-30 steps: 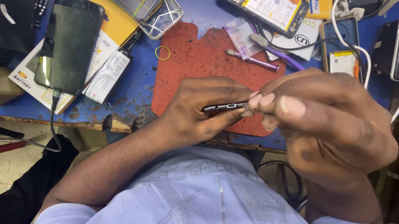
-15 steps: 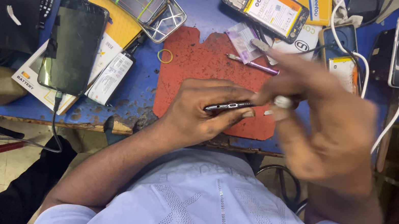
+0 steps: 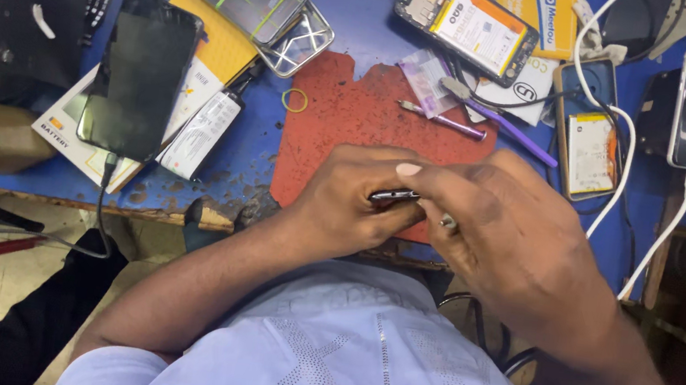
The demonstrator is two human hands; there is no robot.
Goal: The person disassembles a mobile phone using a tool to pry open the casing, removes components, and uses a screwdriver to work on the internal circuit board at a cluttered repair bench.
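Your blue bench is scuffed and crowded, with pale floor tiles below its left edge. At far left a black phone lies on a white box, beside a yellow package. The red mat sits mid-bench. Your left hand pinches a small dark part over the mat's near edge; your right hand closes its fingertips on the same part. Right of them, an orange-labelled battery sits in an open phone, and a white cable hangs.
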